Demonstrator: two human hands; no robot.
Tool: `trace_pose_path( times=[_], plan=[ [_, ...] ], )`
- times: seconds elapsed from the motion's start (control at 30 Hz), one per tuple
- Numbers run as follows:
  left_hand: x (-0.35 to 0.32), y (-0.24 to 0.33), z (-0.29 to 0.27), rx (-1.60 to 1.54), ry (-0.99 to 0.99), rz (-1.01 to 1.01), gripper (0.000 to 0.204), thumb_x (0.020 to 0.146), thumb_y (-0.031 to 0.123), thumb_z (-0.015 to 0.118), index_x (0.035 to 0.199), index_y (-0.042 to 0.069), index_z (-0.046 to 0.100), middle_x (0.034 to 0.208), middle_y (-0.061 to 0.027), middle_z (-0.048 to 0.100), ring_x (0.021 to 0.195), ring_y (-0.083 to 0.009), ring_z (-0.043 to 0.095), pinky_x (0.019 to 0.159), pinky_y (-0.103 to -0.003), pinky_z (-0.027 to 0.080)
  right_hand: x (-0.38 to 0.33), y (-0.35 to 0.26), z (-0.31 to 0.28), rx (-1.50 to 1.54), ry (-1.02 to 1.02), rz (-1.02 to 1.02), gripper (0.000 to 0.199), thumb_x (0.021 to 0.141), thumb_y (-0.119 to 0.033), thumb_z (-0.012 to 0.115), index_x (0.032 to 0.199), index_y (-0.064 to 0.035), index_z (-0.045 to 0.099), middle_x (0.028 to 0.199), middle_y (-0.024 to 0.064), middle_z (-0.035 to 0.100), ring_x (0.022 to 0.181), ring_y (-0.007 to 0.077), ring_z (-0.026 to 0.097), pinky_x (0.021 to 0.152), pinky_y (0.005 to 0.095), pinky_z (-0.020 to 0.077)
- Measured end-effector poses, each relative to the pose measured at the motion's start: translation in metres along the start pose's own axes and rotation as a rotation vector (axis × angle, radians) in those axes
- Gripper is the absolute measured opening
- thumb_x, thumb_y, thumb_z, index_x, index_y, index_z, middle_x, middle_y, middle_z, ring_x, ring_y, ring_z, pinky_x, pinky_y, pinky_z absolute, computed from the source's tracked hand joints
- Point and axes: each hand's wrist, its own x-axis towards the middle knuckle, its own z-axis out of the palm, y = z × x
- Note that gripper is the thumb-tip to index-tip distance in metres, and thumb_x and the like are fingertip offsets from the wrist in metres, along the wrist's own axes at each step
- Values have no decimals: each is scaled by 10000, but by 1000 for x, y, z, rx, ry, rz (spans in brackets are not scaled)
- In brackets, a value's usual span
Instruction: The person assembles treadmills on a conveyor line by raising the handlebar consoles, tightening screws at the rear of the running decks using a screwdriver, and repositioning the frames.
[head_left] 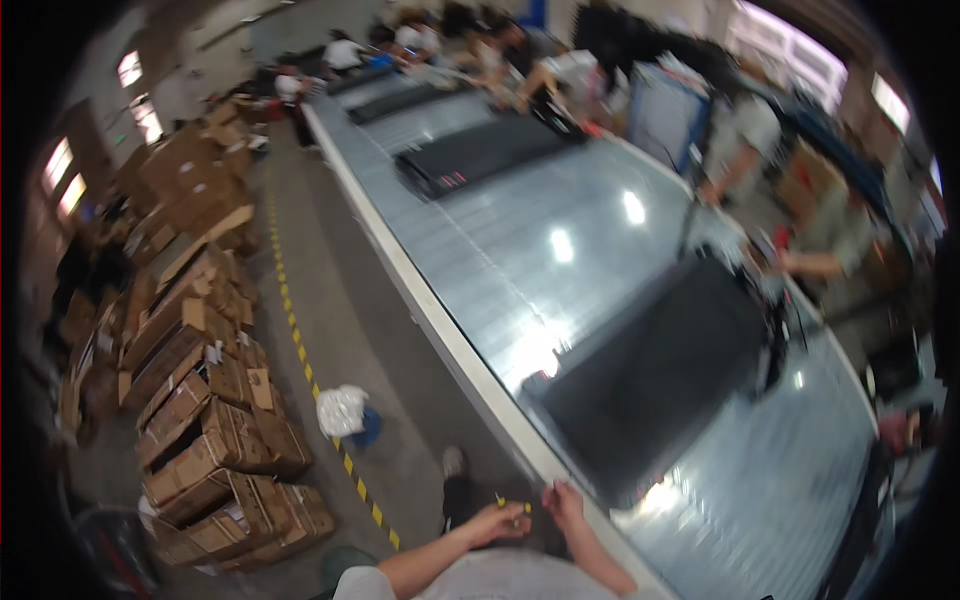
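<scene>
My left hand (500,522) is low in the view, beside the long table's near edge, its fingers closed around a small yellow object (515,505). Blur hides the exact kind of that object. Close to it on the right, my right hand (565,503) is raised at the table's white rim (540,460), fingertips pinched together. Whatever sits between those fingertips is too small to tell. Just beyond my right hand, a large flat black panel (650,370) lies on the shiny grey table surface (520,270), apart from both hands.
Further along the table lies another black panel (480,155). Co-workers stand at its far side; one person's hands (800,262) are near the closer panel. Stacked cardboard boxes (230,430) line the left, past yellow-black floor tape (290,310). A white bag (342,410) tops a blue bin.
</scene>
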Motion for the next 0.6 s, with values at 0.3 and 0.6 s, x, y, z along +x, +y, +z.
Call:
trace_pose_path(
  times=[0.3,0.6],
  plan=[
    [101,-145,133,-135,-20,-331,209,901,180,557,1075,67,533,1019,-155,636,881,-274,642,831,-379,523,-71,-52,-210,115,174,112,314,967,-281,450,1233,-117,479,889,88,632,749,211,642,619,318,529],
    [145,-202,172,129,-3,-201,431,887,151,581,1271,26,433,1111,-174,608,950,-251,625,837,-353,507,-71,-72,-276,39,158,70,317,972,-241,426,1262,-119,460,848,66,631,711,180,636,583,288,500]
  ],
)
